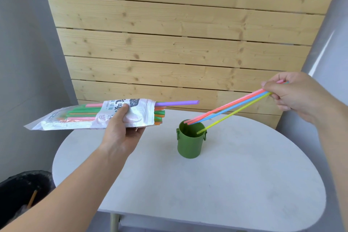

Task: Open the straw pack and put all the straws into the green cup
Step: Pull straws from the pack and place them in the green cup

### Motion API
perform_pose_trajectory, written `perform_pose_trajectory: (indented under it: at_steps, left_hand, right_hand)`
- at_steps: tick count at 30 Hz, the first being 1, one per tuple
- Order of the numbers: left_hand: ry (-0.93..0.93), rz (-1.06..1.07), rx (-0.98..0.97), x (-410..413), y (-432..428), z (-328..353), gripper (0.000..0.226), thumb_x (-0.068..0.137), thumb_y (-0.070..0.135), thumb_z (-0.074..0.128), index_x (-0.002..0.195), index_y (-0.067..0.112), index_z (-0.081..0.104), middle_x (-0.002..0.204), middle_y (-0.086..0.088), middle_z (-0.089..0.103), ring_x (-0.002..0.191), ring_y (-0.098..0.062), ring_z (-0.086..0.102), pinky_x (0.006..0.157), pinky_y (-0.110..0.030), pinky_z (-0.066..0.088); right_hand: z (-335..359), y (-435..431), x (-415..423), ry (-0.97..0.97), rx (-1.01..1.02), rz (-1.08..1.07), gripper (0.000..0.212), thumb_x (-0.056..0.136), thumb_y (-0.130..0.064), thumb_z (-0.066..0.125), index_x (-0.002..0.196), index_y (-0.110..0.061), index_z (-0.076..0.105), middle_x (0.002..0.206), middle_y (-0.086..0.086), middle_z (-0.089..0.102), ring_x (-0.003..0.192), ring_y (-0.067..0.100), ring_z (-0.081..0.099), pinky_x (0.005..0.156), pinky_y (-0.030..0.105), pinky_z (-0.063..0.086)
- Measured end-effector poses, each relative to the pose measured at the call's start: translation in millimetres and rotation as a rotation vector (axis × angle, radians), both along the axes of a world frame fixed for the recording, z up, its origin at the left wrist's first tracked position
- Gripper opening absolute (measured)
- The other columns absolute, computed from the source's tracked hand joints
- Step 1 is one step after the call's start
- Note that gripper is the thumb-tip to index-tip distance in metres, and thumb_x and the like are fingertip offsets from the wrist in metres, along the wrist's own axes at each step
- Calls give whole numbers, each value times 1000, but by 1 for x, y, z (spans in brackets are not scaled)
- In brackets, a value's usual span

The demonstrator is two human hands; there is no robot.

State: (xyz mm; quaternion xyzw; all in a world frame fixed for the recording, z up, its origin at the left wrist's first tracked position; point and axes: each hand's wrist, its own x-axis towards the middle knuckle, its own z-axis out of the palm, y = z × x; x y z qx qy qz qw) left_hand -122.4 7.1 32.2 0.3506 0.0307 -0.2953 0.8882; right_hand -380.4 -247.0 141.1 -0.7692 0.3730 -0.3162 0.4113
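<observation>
A wall of pale wooden planks (178,43) is seen behind a white round table (226,184). The green cup (189,145) is set upright near the middle of the table. The straw pack (75,117) is held flat in the air to the left of the cup. It is gripped by the left hand (122,132), thumb on top and fingers under. Its open end is turned toward the cup, and a purple straw (177,103) is poking out. A few pulled-out straws (226,106), pink, blue and yellow, are pinched at their top ends by the right hand (293,96). Their low ends are at the cup's mouth. It looks like this bunch is being put in. Next, the bunch should be tipped up straighter and let go. The yellow one is close to the rim and could slip out. Many straws are left in the pack.
</observation>
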Motion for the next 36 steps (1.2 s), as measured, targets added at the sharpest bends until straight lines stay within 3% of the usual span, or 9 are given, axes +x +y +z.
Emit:
perform_pose_trajectory:
  at_steps: [14,18,22,25,28,36]
  left_hand:
    - [-9,-29,22,-2,-2,-6,15,99,17,66,114,14,67,120,-7,77,108,-24,75,97,-47,58]
    - [-15,-33,23,2,-2,-9,21,100,17,65,121,14,66,122,-7,76,109,-23,75,96,-46,58]
    - [2,-35,25,0,-4,-8,26,99,18,65,125,13,65,123,-7,76,110,-24,75,93,-45,60]
    - [3,-41,26,-3,-5,-6,24,100,18,65,124,13,65,120,-7,78,108,-24,75,89,-45,61]
    - [4,-38,22,-4,-5,-5,23,99,18,65,122,14,66,122,-8,77,110,-24,75,94,-47,59]
    - [-14,-58,6,-16,-5,2,28,100,17,65,127,14,64,124,-7,76,111,-23,75,95,-47,59]
  right_hand:
    - [-22,11,61,122,-36,128,15,87,-15,72,85,-2,66,55,7,46,40,17,30,39,22,29]
    - [-28,14,76,49,-22,134,19,87,-25,75,82,-8,67,56,3,46,47,19,31,46,26,30]
    - [-46,18,97,-103,72,65,27,85,-35,76,88,-11,65,66,4,51,53,19,43,46,25,42]
    - [-59,21,105,-171,207,24,30,89,-38,72,94,-9,66,70,5,55,54,18,54,52,29,53]
    - [-66,23,106,-170,361,-3,34,93,-43,64,91,-9,64,75,10,57,60,24,61,68,39,61]
    - [-65,33,87,-27,300,-93,41,97,-51,49,97,-10,58,88,12,64,65,25,63,69,41,62]
